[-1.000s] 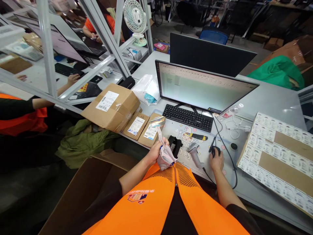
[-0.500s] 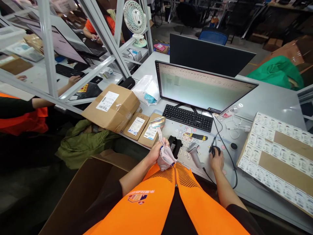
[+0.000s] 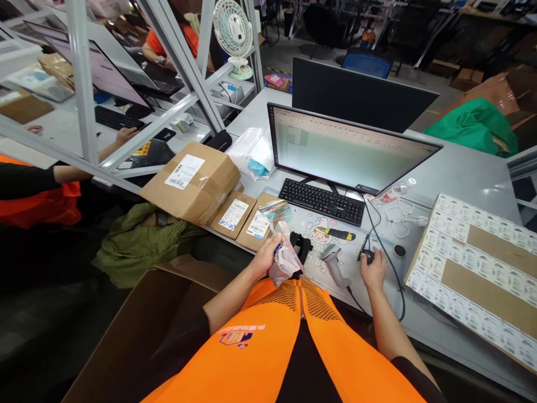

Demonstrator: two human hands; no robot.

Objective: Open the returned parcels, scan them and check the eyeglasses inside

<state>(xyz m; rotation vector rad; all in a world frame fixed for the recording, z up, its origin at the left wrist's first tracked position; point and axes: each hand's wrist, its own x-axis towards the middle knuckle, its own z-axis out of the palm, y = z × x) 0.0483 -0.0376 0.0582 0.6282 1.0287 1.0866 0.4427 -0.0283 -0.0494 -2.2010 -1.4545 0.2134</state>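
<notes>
My left hand (image 3: 267,256) is closed around a crumpled, see-through plastic bag (image 3: 287,262) near my vest's zip; what the bag contains is hard to make out. My right hand (image 3: 373,267) rests over a black computer mouse (image 3: 368,256), fingers curled on it. Between the hands lie a grey barcode scanner (image 3: 334,266) and, farther back, a yellow-and-black utility knife (image 3: 335,233). A black strap-like item (image 3: 301,246) sits just behind the bag, partly covered by it. The black keyboard (image 3: 322,200) stands below the lit monitor (image 3: 348,154).
Left of the keyboard are a large carton (image 3: 191,182), two small labelled boxes (image 3: 233,214) and a white plastic bag (image 3: 253,152). A label-covered board (image 3: 474,274) lies on the right. An open carton (image 3: 168,313) stands beside me. Another person's arm (image 3: 113,145) reaches across the neighbouring desk.
The bag in my left hand has turned and its top has folded lower. My right hand has shifted slightly on the mouse. The desk items stay in place.
</notes>
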